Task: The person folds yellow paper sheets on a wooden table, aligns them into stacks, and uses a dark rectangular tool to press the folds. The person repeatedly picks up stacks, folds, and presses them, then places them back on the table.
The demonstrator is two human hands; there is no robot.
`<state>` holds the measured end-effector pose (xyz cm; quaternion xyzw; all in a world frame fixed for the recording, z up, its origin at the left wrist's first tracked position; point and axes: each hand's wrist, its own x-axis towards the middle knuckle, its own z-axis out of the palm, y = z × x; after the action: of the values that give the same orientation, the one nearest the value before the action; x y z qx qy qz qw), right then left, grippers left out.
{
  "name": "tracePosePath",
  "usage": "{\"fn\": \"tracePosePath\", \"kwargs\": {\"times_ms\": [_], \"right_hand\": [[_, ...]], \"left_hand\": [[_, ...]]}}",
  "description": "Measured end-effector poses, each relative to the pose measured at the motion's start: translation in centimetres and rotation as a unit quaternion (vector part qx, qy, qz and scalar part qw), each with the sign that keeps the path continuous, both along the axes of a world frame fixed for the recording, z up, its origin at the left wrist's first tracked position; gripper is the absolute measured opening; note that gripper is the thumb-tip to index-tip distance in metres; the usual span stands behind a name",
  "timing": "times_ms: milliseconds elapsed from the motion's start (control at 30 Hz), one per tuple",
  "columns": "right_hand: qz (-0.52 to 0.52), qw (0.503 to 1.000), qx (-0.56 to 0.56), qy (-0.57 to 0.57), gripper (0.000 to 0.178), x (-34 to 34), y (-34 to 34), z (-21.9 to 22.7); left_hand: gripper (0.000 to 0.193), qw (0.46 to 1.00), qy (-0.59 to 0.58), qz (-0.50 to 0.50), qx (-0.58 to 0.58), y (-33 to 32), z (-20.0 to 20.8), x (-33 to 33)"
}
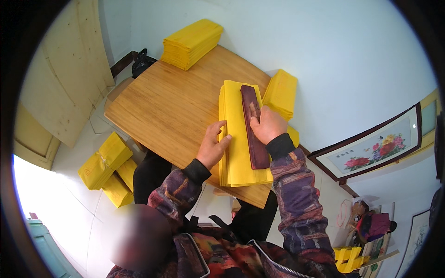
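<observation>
A thick stack of yellow paper sheets (pixel 232 167) lies lengthwise on the right part of the wooden table (pixel 162 106). A long, narrow, dark red-brown wooden bar (pixel 258 155) with a small raised grip rests along the top sheet. My right hand (pixel 271 125) is closed around the bar's grip, knuckles up. At the stack's left edge is my left hand (pixel 213 147), its thumb and fingers apart, with fingertips at or very near the paper; whether they touch I cannot tell.
One yellow paper pile (pixel 192 44) stands at the table's far edge, another (pixel 281 95) by the wall on the right. Tied yellow bundles (pixel 105 160) lie on the floor at left. A framed flower picture (pixel 371 143) leans at right. My knees are under the table's near edge.
</observation>
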<state>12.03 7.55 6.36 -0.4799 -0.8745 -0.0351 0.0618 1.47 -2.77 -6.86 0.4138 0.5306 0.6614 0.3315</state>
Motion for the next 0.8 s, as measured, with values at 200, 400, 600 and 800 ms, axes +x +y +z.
{"fn": "tracePosePath", "kwargs": {"times_ms": [200,400,600,800], "right_hand": [[-0.026,1.000,-0.007,-0.014,0.028,0.1,-0.9,-2.3],[-0.032,0.999,0.002,0.018,0.027,0.8,-0.8,-4.1],[-0.019,0.999,0.011,0.034,0.029,0.4,-1.1,-4.0],[-0.036,0.984,-0.036,0.168,0.032,2.3,0.5,-3.5]], "left_hand": [[0.039,0.999,-0.038,0.017,-0.011,0.7,-0.9,0.6],[0.023,0.994,-0.097,0.054,-0.020,1.7,-0.4,0.7],[0.026,0.991,-0.044,0.009,-0.128,2.8,1.7,0.1],[0.025,0.983,-0.019,-0.044,-0.179,4.2,1.6,-1.2]]}}
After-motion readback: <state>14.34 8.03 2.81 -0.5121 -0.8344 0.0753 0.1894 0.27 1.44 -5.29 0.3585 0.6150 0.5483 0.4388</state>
